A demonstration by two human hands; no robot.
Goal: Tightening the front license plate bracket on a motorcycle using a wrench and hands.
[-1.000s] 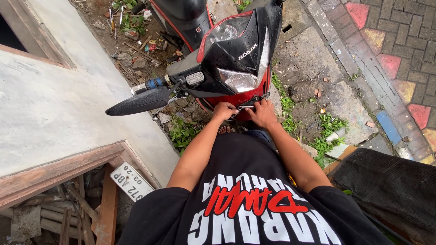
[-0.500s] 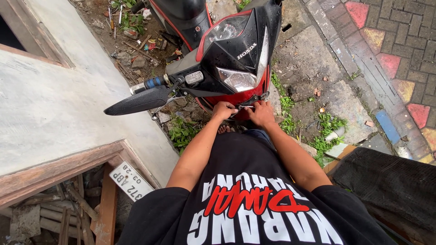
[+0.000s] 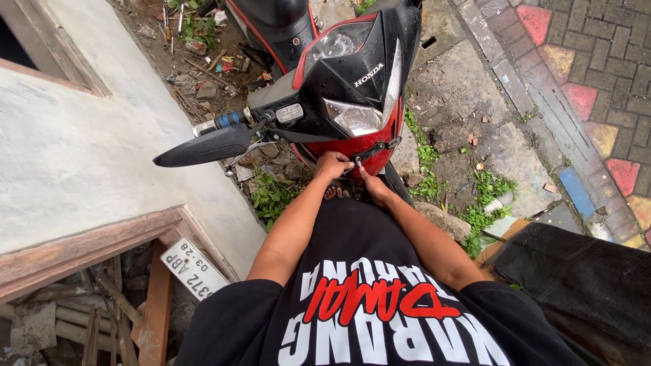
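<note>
Two bare hands work at the lower edge of the front cowl of a red and black motorcycle (image 3: 352, 95). The left hand (image 3: 332, 165) is curled shut with its fingers (image 3: 337, 160) bunched against the red panel just under the headlight (image 3: 356, 116). The right hand (image 3: 373, 186) sits just beside it, slightly lower, with one finger (image 3: 361, 171) raised to a small dark fastener (image 3: 357, 161) at the bottom of the cowl. Whether the right hand pinches the fastener or only touches it cannot be told; its remaining fingers are hidden behind the hand. Both forearms reach forward from a black shirt (image 3: 366, 298) with red and white lettering.

Position of the workpiece: the motorcycle stands nose toward the person, on broken concrete and soil. Its black mirror (image 3: 203, 146) projects to the left of the picture, next to a handlebar grip (image 3: 220, 120) with a blue band.

Surroundings:
- A grey plastered wall (image 3: 74, 163) runs along the left, with a wooden frame (image 3: 88, 247) at its lower edge.
- A white number plate (image 3: 193, 269) leans against the frame, close to the person's left elbow.
- Weeds (image 3: 485, 196) grow beside the front wheel area.
- Painted paving bricks (image 3: 597, 81) lie to the right, well apart from the hands.
- A dark mat or fabric (image 3: 576, 271) lies at lower right.
</note>
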